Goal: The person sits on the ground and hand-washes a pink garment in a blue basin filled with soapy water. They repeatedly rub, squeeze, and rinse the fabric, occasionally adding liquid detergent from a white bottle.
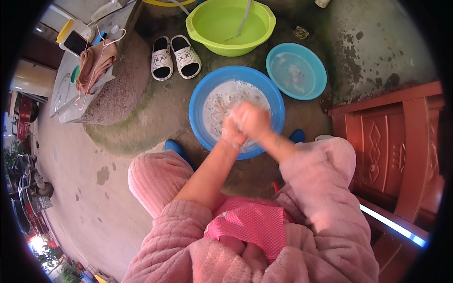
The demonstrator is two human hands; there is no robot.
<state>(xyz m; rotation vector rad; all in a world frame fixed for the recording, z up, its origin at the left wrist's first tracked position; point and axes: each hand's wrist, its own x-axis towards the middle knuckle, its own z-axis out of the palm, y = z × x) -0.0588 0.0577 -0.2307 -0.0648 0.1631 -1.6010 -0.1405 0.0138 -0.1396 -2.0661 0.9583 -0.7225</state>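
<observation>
A round blue plastic basin [196, 131] of sudsy water [216, 92] stands on the floor between my feet. My left hand [232, 130], wet with foam, reaches over it, palm towards my right hand [250, 118]. The right hand is blurred by motion and presses against the left above the suds. Something pale and foamy shows around the fingers, but whether it is cloth or lather I cannot tell. Suds hide what lies under the surface.
Behind stand a lime-green tub [230, 47] of water with a hose [244, 19], and a smaller turquoise basin [322, 79]. Slide sandals [173, 58] lie left of it. A stone slab [65, 76] holds a brown cloth [95, 63] and a phone [75, 42]. Red wooden furniture [382, 148] borders the right.
</observation>
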